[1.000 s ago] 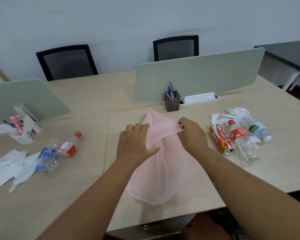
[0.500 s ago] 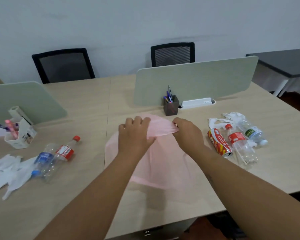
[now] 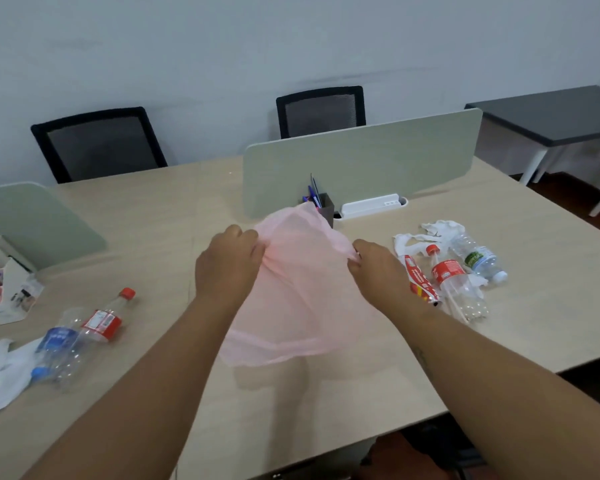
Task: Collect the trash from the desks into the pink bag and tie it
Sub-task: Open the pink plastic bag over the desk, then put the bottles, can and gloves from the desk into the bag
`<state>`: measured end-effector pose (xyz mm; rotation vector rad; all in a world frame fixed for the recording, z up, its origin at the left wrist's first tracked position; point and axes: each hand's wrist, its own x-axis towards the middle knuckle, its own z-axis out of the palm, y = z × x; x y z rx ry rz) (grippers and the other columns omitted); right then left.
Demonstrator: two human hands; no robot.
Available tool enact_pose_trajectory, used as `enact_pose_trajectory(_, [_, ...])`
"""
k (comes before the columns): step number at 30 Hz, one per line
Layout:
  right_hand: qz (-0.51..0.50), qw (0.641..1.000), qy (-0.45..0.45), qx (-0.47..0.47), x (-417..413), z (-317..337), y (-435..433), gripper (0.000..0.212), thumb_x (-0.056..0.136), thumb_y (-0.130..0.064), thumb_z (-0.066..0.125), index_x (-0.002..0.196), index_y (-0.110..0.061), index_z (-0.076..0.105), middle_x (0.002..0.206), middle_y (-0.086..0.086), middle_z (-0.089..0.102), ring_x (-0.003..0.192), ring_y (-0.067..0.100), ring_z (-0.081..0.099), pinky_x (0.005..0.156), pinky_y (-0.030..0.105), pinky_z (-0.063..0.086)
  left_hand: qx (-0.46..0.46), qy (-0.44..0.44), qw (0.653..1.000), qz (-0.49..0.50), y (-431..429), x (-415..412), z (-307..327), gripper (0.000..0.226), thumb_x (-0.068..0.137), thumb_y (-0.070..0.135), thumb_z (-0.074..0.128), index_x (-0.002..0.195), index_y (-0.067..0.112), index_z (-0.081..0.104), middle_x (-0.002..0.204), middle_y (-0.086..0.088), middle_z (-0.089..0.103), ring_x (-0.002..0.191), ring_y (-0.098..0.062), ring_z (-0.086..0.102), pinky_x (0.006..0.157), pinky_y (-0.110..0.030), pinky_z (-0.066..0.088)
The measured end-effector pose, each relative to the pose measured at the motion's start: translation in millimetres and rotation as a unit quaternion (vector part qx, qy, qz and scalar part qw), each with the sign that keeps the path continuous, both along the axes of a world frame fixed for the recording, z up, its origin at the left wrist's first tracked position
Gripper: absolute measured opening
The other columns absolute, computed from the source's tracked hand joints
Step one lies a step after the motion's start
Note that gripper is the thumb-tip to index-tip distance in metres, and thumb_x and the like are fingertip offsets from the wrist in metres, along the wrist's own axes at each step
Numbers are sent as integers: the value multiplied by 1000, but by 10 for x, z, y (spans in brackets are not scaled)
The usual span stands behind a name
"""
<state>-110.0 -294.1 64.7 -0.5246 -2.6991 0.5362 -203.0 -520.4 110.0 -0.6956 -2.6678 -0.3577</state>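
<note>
Head view: since half a second ago I see the pink bag (image 3: 302, 289) lifted and pulled wider, its top edge now in front of the pen holder (image 3: 324, 207). Around the bag, the pale desk (image 3: 174, 209) carries green dividers and black chairs stand beyond it against a grey wall. Left of the bag lie bottles (image 3: 80, 337) and white tissue; right of it, a can (image 3: 420, 281) and more bottles. My left hand (image 3: 227, 268) and right hand (image 3: 374, 268) have their fingers pinched shut on the bag's rim.

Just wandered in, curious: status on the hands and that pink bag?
Left hand and right hand both grip pink bag, held off the desk. No trash inside yet. Nothing in the way.
</note>
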Motion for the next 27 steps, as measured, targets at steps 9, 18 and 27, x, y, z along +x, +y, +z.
enact_pose_trajectory(9, [-66,970,-175,-158,470,-524,1076,96,67,-78,61,147,-36,27,152,6,27,143,32,18,114,50,21,65,-110,991,-27,598,-81,-249,28,102,34,35,87,13,47,83,-27,62,80,-44,59,61,-40,39])
enact_pose_trajectory(18, [-238,926,-254,-143,889,-1185,1931,92,82,-59,61,151,-24,11,136,15,37,122,36,41,96,44,39,47,-190,981,2,1373,-62,-525,36,101,38,33,74,15,39,73,-16,55,73,-38,53,65,-43,45])
enact_pose_trajectory(27, [-153,957,-22,-247,1072,-1337,1904,83,88,-21,62,152,-16,10,135,16,30,113,37,49,92,45,46,66,-219,973,31,1588,-243,-579,34,101,33,33,83,7,48,85,-19,57,80,-36,51,74,-43,45])
